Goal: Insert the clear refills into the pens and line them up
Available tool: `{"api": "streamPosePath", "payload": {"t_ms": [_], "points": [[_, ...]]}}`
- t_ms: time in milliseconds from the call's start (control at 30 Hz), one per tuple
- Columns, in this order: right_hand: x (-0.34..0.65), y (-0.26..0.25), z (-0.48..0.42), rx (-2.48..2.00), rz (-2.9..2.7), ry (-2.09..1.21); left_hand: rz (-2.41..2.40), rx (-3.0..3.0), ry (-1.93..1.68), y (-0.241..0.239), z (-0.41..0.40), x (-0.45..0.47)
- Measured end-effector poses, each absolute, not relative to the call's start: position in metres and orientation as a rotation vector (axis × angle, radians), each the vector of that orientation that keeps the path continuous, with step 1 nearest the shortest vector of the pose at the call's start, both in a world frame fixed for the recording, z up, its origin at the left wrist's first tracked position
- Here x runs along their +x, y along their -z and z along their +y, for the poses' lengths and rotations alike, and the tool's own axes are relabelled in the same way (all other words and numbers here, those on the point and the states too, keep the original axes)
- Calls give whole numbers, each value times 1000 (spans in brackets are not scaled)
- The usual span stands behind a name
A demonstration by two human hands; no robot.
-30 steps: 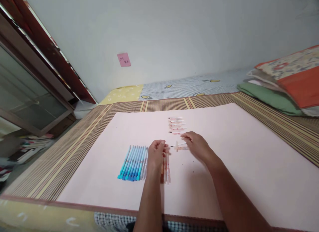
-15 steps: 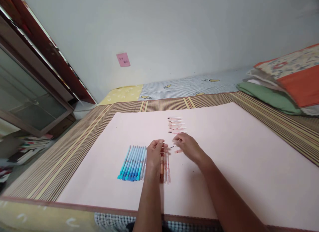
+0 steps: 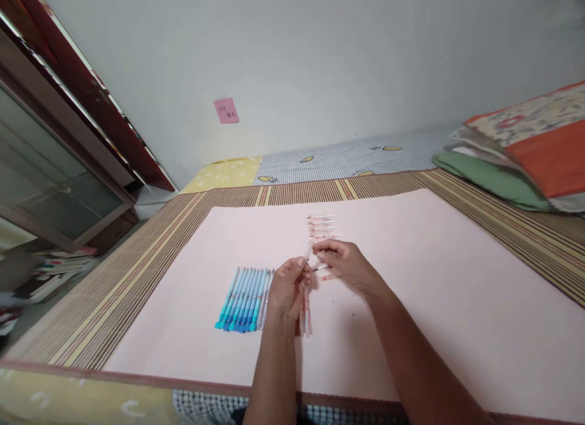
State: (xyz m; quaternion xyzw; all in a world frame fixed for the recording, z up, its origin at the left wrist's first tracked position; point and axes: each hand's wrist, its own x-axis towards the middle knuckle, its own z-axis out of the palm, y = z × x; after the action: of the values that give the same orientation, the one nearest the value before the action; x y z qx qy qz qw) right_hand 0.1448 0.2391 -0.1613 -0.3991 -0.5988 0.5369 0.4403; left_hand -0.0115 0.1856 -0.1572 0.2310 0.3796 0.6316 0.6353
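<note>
A slim, pale, see-through pen stands tilted between my two hands. My left hand is closed around its lower part. At its upper end, the fingertips of my right hand are pinched together. Beneath my right hand lie a thin refill with a dark tip and a short pinkish piece. Pink-and-clear pens lie below my left hand, partly covered by it. To its left is a neat row of blue pens. Several thin pieces with dark tips are lined up beyond my hands.
A large pale pink sheet covers a striped mat. Folded bedding and an orange patterned cushion are piled at the right. A pink note sticks to the wall. A glass-paned cabinet stands at left.
My left hand has tipped the pen up from over the row, turning toward the right. My right hand has moved in to the pen's upper end, closing the gap between my hands.
</note>
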Motion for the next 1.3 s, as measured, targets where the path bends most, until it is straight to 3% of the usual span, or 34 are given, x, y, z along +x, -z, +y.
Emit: {"api": "streamPosePath", "payload": {"t_ms": [133,267,933,1300], "points": [[171,181,252,-1303,-1692,-838,827,350,-1498,157,186,-18],[185,196,256,-1567,-1934,-664,805,298,-1490,157,186,-21],[183,197,255,-1608,-2162,-596,849,179,-1503,156,188,-23],[190,190,250,-1595,-2050,-768,836,162,-1512,160,189,-25]]}}
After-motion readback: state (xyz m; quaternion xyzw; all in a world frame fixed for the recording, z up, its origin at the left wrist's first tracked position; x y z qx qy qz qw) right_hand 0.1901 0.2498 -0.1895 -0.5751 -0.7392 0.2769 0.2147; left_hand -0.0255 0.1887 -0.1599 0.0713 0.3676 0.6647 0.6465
